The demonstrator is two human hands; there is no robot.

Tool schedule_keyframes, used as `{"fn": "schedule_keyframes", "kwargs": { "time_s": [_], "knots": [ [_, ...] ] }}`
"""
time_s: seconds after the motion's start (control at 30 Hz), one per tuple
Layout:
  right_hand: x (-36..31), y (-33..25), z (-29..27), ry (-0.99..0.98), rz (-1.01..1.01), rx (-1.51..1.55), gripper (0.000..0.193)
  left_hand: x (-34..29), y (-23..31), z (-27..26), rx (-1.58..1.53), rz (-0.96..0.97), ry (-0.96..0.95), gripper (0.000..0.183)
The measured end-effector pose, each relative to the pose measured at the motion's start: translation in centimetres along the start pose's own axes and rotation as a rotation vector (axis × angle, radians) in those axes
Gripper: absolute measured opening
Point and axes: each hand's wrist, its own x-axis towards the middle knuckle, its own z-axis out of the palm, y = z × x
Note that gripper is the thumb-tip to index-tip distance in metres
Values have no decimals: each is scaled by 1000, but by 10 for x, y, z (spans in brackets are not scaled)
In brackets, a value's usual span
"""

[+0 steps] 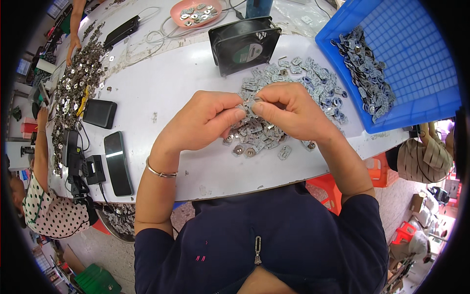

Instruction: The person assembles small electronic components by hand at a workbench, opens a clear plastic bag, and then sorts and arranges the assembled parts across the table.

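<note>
Both my hands meet above a heap of small grey metal parts (262,128) on the white table. My left hand (208,120) pinches one of these small metal parts (248,104) between thumb and forefinger. From the other side my right hand (289,109) has its thumb and forefinger closed on the same piece. The fingers cover most of it, so its exact shape is hidden. Loose pieces lie around and under my hands, some with a round, brownish centre.
A black fan (245,46) stands behind the heap. To the right is a blue crate (416,59) with more parts. A phone (118,163), a black box (100,113) and a dark heap of parts (73,98) lie left, near co-workers' hands. A pink bowl (178,10) sits at the back.
</note>
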Motion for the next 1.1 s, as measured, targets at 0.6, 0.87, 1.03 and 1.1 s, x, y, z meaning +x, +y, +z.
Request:
{"fn": "schedule_keyframes", "kwargs": {
  "time_s": [0.6,0.87,1.03,1.1],
  "knots": [
    [12,10,-3,66,215,79,32,13,-24,11,651,413,494,27],
    [11,12,-2,97,207,86,32,18,-27,13,737,475,509,30],
    [11,15,-1,127,140,45,31,21,-30,13,767,512,533,29],
    [12,18,-1,134,122,1,30,23,-31,13,784,548,546,28]
  ]
}}
